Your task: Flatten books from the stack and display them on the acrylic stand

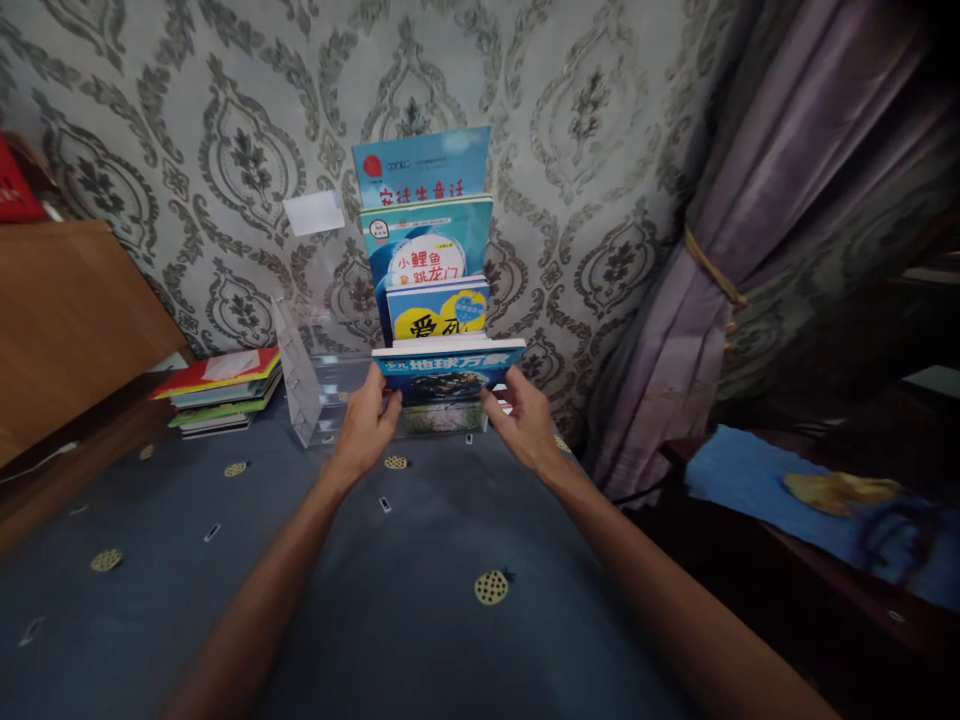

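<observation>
Between my two hands is a dark blue book (450, 372) with white Chinese title letters, tilted so its top edge faces me. My left hand (369, 420) grips its left side, thumb in front. On the right side, my right hand (523, 415) pinches it in the same way. Right behind it, a clear acrylic book rack (300, 390) holds books in rising tiers: a yellow and blue book (439, 312), a teal book (431, 240) and a light blue book (421, 165) at the back. The rack's lower front is partly hidden by the held book and my hands.
A pile of books (221, 390) lies left of the rack, beside a wooden headboard-like panel (75, 310). Patterned wallpaper (247, 160) rises behind. At right hang a tied purple curtain (675, 330) and a blue cloth (742, 470) on a dark surface. Dark blue pineapple-print fabric (337, 600) covers the surface below.
</observation>
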Motion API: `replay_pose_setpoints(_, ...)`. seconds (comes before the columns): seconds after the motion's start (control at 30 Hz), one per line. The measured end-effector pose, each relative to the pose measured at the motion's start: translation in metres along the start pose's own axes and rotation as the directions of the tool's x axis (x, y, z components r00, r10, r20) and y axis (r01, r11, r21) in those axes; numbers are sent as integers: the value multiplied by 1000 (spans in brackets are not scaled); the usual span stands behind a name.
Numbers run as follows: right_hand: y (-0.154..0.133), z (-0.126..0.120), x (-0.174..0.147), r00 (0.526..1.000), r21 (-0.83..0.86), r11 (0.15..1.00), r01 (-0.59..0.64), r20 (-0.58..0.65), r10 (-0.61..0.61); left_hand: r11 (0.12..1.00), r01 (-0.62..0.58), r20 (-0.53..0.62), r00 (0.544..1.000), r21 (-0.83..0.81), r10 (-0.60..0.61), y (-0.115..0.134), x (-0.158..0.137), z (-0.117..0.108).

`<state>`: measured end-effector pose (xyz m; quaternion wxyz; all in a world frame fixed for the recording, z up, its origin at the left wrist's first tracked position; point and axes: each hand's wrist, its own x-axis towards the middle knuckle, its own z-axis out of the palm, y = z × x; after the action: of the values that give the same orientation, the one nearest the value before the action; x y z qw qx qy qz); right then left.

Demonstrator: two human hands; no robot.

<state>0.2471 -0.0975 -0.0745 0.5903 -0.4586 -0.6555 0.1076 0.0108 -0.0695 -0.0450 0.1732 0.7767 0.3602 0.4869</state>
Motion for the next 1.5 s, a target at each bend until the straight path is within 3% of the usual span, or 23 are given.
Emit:
replay_pose_setpoints(0.27, 18, 4, -2, 997, 35, 998, 47, -62, -44, 997, -12, 10, 1000, 77, 11, -6, 0, 4)
replay_pose_setpoints(0.53, 24, 0, -3, 987, -120, 987, 103, -108, -116, 980, -35, -23, 999, 196, 40, -12, -1, 7)
replay_pose_setpoints(0.73, 28, -1, -6, 998, -143, 990, 8, -56, -16, 969, -10, 7, 1000, 246, 9, -12, -1, 9)
replay_pose_setpoints(0.97, 31, 2, -9, 996, -125, 991, -46, -76, 37, 941, 72, 6, 997, 331, -79, -22, -6, 11)
replay_pose_setpoints(1.07, 31, 3, -10, 996, -121, 991, -49, -76, 40, 942, 110, -32, 994, 317, -106, -20, -7, 11)
replay_pose_setpoints(1.27, 30, 5, -10, 998, -95, 995, -25, -61, 19, 965, -56, -76, 994, 258, 78, -3, -6, 8)
replay_pose_setpoints(1.4, 27, 4, -10, 999, -114, 993, 1, -53, -8, 965, -52, -58, 996, 256, 69, 1, -6, 7)
replay_pose_setpoints(1.5, 27, 4, -13, 999, -132, 991, 4, -34, -9, 984, -28, -55, 998, 179, 38, -9, -6, 10)
